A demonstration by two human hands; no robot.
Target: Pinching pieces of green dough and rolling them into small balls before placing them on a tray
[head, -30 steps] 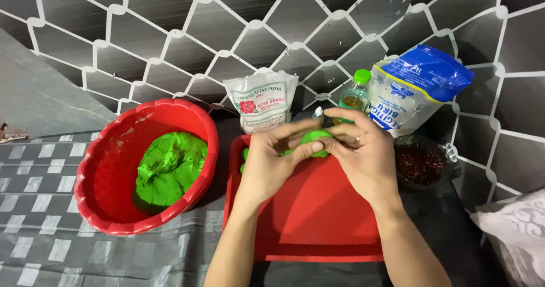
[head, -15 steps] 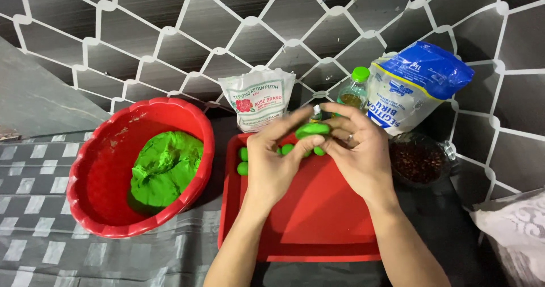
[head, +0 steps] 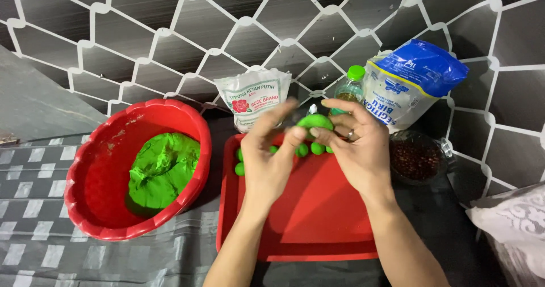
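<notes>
Head view, looking down on a dark table [head: 454, 247] against a wall of grey tiles with white joints. Both hands up over the far end of a red tray [head: 306, 219], meeting around one green dough piece [head: 315, 121]. Left hand [head: 271, 159] curled in from the left, fingertips pressed on the piece; right hand [head: 355, 145] closing from the right, ring on one finger, fingers pinching the same lump. Held between the two, lifted clear of the tray, roughly over its far edge. Narrow grip on both sides, no gap to speak of.

Under the hands, along the tray's far edge, small green dough balls [head: 311, 149] in a loose row, more at the far left corner, partly hidden by the left hand. Rest of the tray bare red plastic.

Left of the tray, touching or just beside it, a red basin [head: 91, 207] with a scalloped rim, and inside a big mass of green dough [head: 162, 171] slumped toward the tray side.

Behind the tray, near the wall: white flour bag [head: 252, 97], small bottle with a green cap [head: 351, 85], then a blue and white bag [head: 409, 83] leaning right. Just right of the tray, a glass bowl [head: 417, 159] of dark brown crumbs. White patterned cloth [head: 511, 224] at the table's right edge.
</notes>
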